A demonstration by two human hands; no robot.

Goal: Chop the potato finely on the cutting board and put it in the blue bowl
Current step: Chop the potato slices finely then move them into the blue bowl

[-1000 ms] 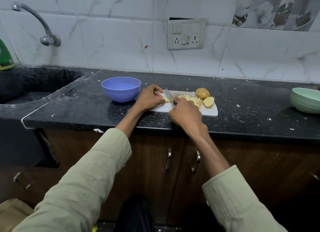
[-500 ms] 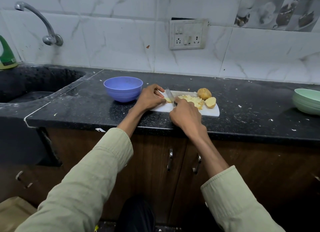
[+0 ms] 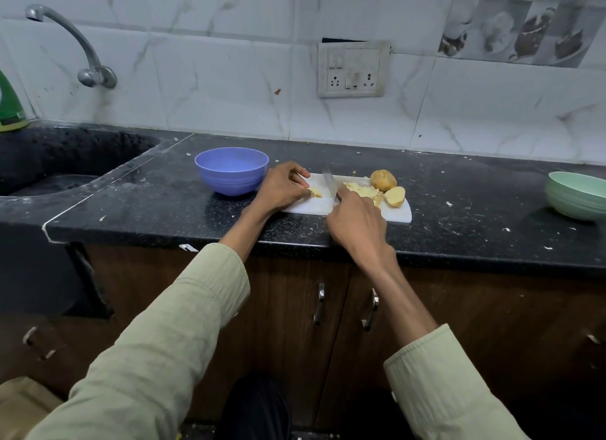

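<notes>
- Against half a second ago, I see the knife blade lifted slightly and standing clear of the potato piece; my left hand has hardly moved on the board.
- My view has shifted a little; bowls, board and potatoes lie as they did.
- No brand, label or legible writing that I can make out; the green bottle at the far 9 o'clock edge shows a label too blurred to read.
- Left hand: fingers curled down, thumb and fingertips pinching the small pale potato piece against the cutting board.
- Right hand: fingers wrapped round the knife handle, which the hand hides; the blade points away toward 12 o'clock, just right of the held piece.
- Chopped potato sits in a loose heap mid-board, just beyond my right knuckles.
- A whole unpeeled potato stands at the board's 1 o'clock corner; a cut half potato lies just beside it at 3 o'clock, cut face toward me.
- Blue bowl rests on the black surface at 9 o'clock of the board, near my left hand; I cannot tell if they touch. I see nothing inside it.
- Green bowl sits well apart at the surface's 3 o'clock edge.
- Sink and tap at 10 o'clock; switch socket on the tiled wall at 12 o'clock.
</notes>
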